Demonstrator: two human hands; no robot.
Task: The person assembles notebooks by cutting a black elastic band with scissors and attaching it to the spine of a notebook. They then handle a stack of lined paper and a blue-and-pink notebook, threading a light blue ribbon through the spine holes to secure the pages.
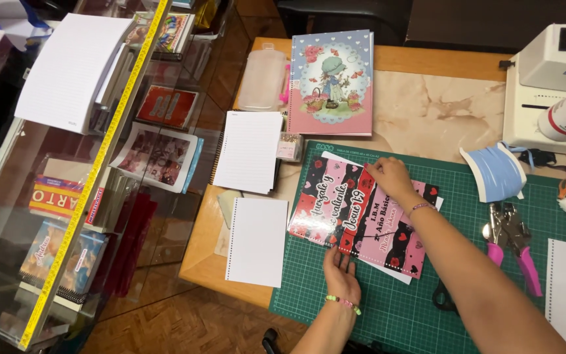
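A printed cover sheet in black, red and pink with hearts lies tilted on the green cutting mat, on top of white sheets. My left hand presses flat on its near edge, fingers spread, a beaded bracelet on the wrist. My right hand pinches the sheet's far edge near the top, arm reaching across the mat from the lower right.
Left of the mat lie punched white paper stacks and lined paper. A pink and blue illustrated notebook sits behind. Pink-handled pliers, a blue mask and a white machine are at right. A glass counter with yellow tape measure stands left.
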